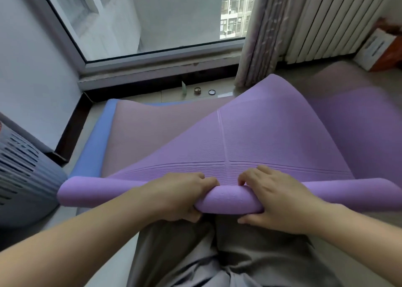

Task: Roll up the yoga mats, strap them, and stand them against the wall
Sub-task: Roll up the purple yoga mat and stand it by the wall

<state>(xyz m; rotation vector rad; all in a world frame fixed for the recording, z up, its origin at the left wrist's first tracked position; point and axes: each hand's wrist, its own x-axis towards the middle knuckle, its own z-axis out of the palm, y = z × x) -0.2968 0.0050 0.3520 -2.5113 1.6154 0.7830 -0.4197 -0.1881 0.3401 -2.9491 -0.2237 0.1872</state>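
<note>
Soft daylight comes in through the window (163, 14), flat and overcast, so the room is evenly bright with no hard shadows. The glossy floor (224, 95) by the sill catches a pale sheen. The purple mat (261, 138) is lit cleanly on its raised face. Its ribbed lines are crisp near the middle, while its far right side smears into blur. A gentle shadow sits beneath the roll, over the grey trousers (195, 254). The wide lens bends everything: the window frame leans, the radiator (326, 21) fans outward, and the forearms (65, 243) swell huge at the lower corners. The box (378, 47) at upper right is soft and unreadable.
</note>
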